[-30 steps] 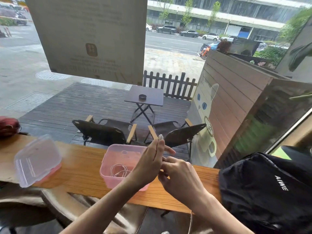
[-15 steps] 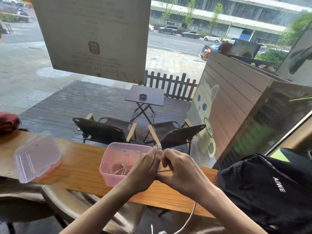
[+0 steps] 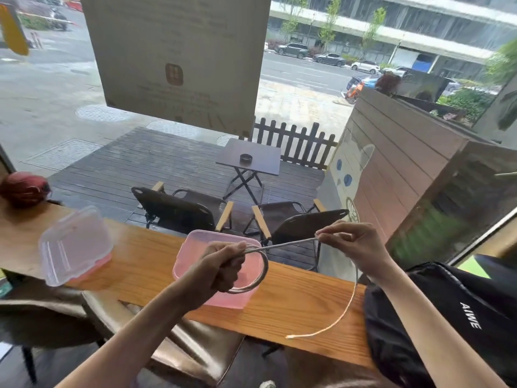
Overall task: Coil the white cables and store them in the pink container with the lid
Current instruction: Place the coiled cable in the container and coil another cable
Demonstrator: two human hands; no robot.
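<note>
Left hand (image 3: 221,271) clamps thin white cable (image 3: 264,268) loop above open pink plastic container (image 3: 190,264); right hand (image 3: 354,243), at three o'clock, pinches the strand: feed equal turns, taut.

Both forearms are bare to the frame's lower edge, with no sleeves, and the left hand (image 3: 221,271) and right hand (image 3: 355,245) wear no gloves or rings.

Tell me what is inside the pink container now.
Only bare pink floor shows in the pink container. The left hand and its white cable loop cover the rest, so other contents stay unseen.
</note>
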